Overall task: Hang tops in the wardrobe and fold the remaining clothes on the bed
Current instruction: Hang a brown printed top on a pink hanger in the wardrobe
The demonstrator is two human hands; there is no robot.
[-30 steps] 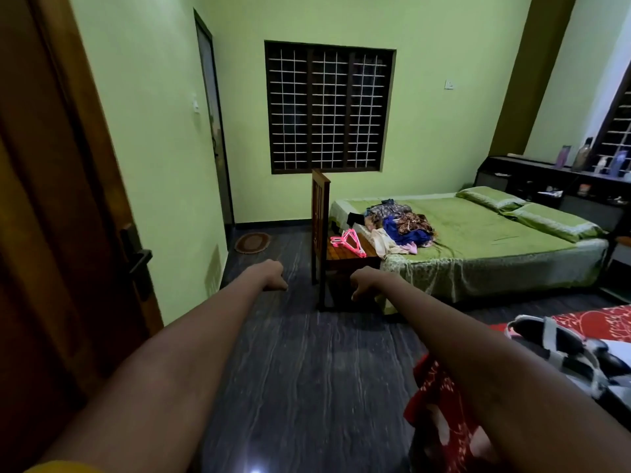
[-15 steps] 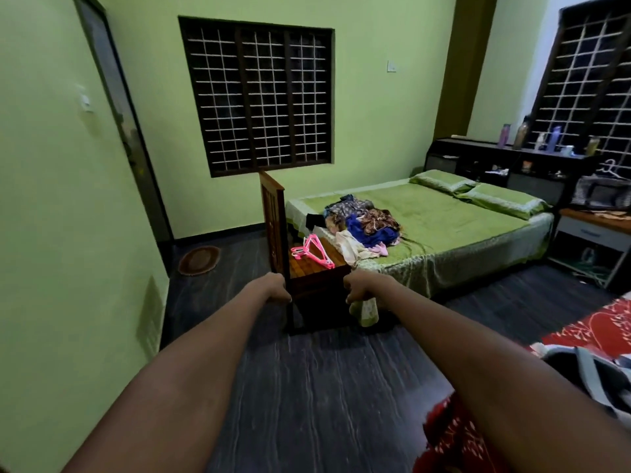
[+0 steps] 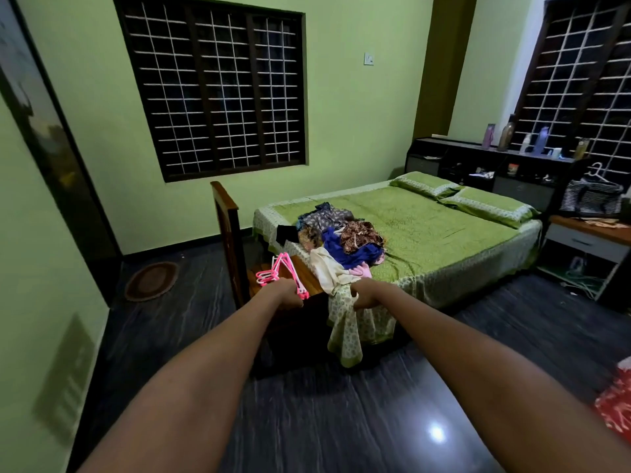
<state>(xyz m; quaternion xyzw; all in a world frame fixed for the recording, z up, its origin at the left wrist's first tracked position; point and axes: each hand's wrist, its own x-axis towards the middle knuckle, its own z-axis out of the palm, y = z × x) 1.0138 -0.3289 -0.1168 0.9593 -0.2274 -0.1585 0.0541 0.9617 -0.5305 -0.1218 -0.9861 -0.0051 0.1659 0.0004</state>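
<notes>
My left hand (image 3: 285, 295) and right hand (image 3: 363, 295) hung loosely curled, empty; the clothes pile (image 3: 336, 238) looked soft, light, best gathered by its collars.

The room is dim and evenly lit from overhead — one small white glare spot sits on the glossy dark floor (image 3: 436, 432), near the bottom edge. Both windows (image 3: 218, 93) are black, giving no light. The green walls and the bed (image 3: 426, 233) take a flat, muted cast. Soft shadow pools on the floor under the bed's near corner and below the chair (image 3: 232, 240) left of the bed. Wide-angle distortion bends the window frames, and the door frame far left of the bed leans hard. Floor and forearms smear with motion blur toward the bottom edge — the bed's middle stays fairly sharp.
</notes>
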